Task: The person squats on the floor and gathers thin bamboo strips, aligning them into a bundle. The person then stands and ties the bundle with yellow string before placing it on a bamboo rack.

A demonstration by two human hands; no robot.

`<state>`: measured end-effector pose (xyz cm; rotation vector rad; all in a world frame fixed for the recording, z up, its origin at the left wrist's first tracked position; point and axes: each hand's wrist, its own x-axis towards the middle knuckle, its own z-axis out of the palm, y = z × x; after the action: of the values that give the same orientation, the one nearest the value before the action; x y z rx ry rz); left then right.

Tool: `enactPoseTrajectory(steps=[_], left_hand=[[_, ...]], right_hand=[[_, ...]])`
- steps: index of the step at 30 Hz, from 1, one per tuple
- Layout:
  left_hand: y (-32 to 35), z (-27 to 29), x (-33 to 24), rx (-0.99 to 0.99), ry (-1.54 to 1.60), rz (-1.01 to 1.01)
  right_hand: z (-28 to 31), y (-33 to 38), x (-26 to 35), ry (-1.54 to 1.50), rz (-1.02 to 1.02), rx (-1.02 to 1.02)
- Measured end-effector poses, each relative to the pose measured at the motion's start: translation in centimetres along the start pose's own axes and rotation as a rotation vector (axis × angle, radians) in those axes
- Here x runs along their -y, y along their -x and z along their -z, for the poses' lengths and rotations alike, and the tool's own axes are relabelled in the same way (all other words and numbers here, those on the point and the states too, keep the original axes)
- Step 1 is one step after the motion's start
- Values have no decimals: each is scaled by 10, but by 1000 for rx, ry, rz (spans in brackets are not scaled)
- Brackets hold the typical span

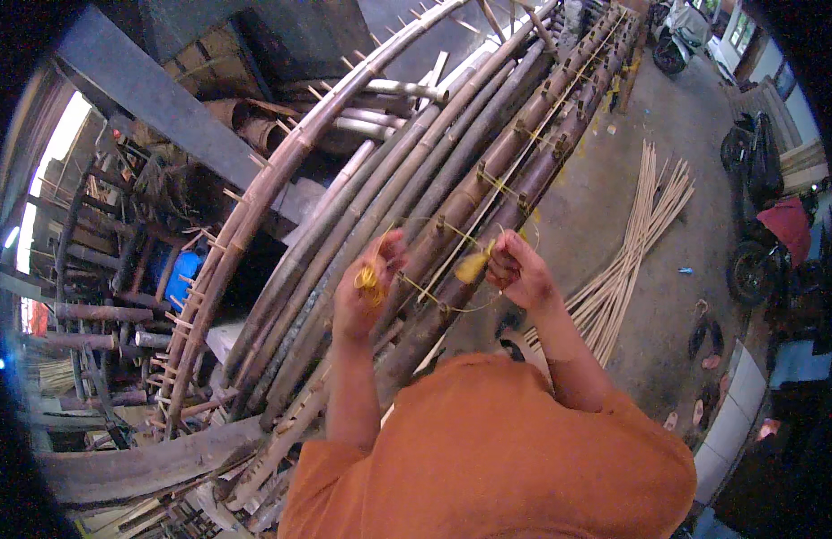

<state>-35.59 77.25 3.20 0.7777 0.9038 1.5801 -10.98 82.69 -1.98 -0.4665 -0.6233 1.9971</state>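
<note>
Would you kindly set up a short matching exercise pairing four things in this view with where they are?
1. left hand
2. right hand
3. bundle of thin pale bamboo strips
4. blue plastic container

a. on the concrete floor, right
b. behind the frame, left
c. pinching a yellow string coil
d. gripping a yellow tool over the dark bamboo poles

Pairs: 1-c, 2-d, 3-a, 4-b

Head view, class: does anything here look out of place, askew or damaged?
Nothing looks damaged. The left hand and right hand hold yellow cord over the bamboo poles. The pale thin strips on the concrete floor lie fanned out rather than bundled.
</note>
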Motion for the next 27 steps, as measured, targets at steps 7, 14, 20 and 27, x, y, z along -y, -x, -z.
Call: enactPoseTrajectory(steps=[7,14,20,27], left_hand=[[-49,73,-10,-87,491,-88],[-61,138,9,-209,-1228,68],[-42,47,27,193,-919,253],[-31,-10,34,252,-508,306]], right_hand=[[65,34,13,-389,242,-322],[211,78,-32,1440,-198,-557],[126,-9,5,230,-31,-552],[36,-25,41,1241,40,336]])
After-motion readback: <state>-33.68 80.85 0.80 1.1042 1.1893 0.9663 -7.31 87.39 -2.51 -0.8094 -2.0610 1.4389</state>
